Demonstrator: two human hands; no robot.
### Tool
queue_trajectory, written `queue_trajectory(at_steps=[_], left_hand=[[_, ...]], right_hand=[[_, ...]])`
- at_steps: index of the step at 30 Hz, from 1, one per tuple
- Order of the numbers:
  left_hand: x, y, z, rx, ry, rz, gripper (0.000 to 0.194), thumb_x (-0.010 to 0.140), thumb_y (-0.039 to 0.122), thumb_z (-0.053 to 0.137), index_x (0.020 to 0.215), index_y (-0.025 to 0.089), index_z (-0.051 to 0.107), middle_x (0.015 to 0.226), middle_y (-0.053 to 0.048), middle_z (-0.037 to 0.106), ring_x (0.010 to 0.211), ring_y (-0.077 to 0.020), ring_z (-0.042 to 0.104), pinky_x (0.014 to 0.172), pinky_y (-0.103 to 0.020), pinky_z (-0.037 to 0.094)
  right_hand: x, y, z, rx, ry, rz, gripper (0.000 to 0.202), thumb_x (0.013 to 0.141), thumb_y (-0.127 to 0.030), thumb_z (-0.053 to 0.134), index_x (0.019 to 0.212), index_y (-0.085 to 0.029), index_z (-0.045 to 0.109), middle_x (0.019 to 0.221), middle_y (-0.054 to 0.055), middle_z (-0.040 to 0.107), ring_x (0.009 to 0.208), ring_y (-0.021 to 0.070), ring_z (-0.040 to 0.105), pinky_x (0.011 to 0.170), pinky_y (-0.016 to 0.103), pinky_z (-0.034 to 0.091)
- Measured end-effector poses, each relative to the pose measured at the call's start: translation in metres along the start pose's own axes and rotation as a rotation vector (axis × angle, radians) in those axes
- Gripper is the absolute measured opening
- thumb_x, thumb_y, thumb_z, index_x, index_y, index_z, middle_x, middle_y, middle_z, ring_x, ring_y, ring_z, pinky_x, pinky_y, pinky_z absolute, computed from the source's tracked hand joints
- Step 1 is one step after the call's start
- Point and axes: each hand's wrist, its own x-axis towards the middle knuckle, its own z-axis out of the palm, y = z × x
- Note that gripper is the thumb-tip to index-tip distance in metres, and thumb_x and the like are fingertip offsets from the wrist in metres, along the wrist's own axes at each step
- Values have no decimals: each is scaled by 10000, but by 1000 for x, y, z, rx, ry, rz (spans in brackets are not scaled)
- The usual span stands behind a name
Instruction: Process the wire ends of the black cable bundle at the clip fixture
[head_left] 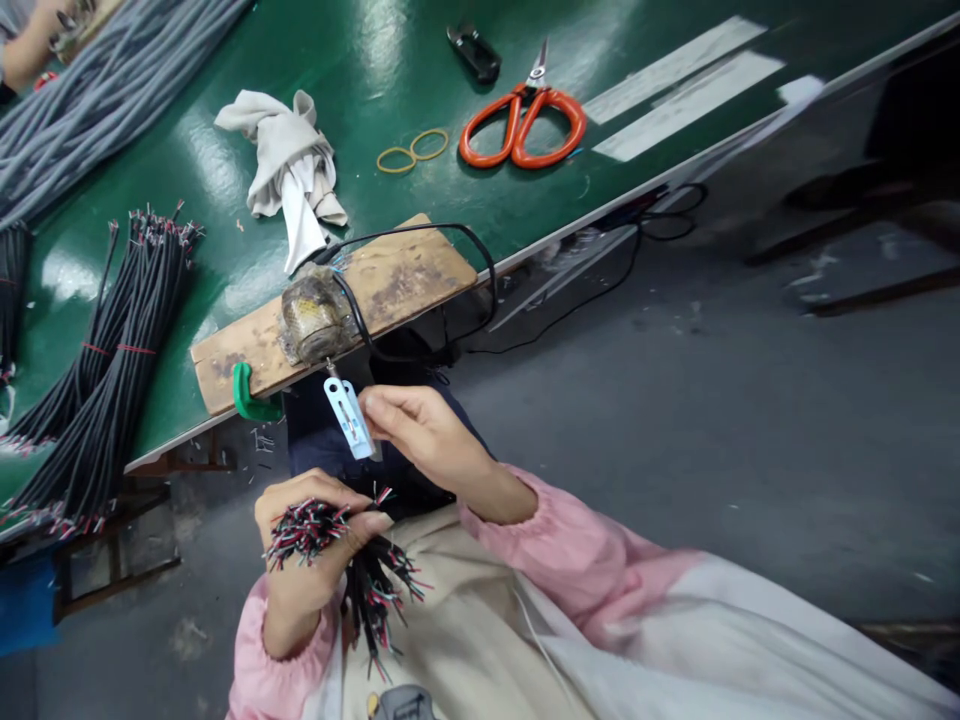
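I see the wire bundle [315, 528] low in the frame, over the person's lap, its stripped red, black and green ends fanning out. The left hand [311, 550] is wrapped closed around it, holding the bundle fast. Just above, the right hand [420, 430] pinches its fingertips together right beside the pale blue metal tab [349, 418]; whether a single wire sits in that grip I cannot tell. The tab hangs from a small taped motor unit [315, 318] fixed on a wooden board [390, 280], which a green clamp [251, 395] holds to the edge of the green desk [375, 70]. A black cable [450, 240] loops from the unit over the board. Further out on the desk lie a crumpled white cloth [289, 165], two yellow rubber bands [412, 150], orange-handled scissors [525, 120], a black clip [474, 50] and tied bundles of black cables [112, 350]. Grey cables [97, 90] run to the top left, where another person's hand [34, 40] works. I can read no writing anywhere.
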Motion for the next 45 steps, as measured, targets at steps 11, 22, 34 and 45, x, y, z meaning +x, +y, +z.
queue_trajectory(at_steps=[11, 22, 34, 45], left_hand=[[13, 5, 2, 67, 78, 10, 178, 628, 93, 841, 633, 249, 757, 574, 69, 716, 479, -79, 643, 500, -136, 515], [20, 10, 3, 127, 20, -1, 135, 644, 115, 826, 622, 229, 756, 525, 60, 693, 445, -72, 602, 477, -141, 480], [16, 10, 1, 144, -37, -29, 136, 663, 130, 830, 628, 239, 756, 531, 64, 687, 447, -66, 594, 483, -148, 460], [4, 2, -2, 219, -38, -76, 106, 664, 197, 843, 610, 204, 752, 537, 14, 696, 457, -116, 609, 476, -211, 471]], right_hand=[[20, 6, 22, 398, -124, 157, 585, 668, -686, 756, 604, -117, 641, 603, 3, 552, 504, 62, 439, 485, 204, 340], [18, 4, 21, 479, -158, 207, 597, 660, -681, 772, 594, -119, 582, 552, -24, 507, 462, 46, 413, 448, 189, 306], [2, 19, -4, 280, -80, 145, 656, 763, -784, 578, 580, -154, 589, 559, -7, 518, 534, 98, 436, 537, 241, 349], [-29, -4, -9, -282, -114, -183, 415, 945, -491, 551, 709, -160, 631, 616, 10, 585, 558, 111, 504, 524, 248, 405]])
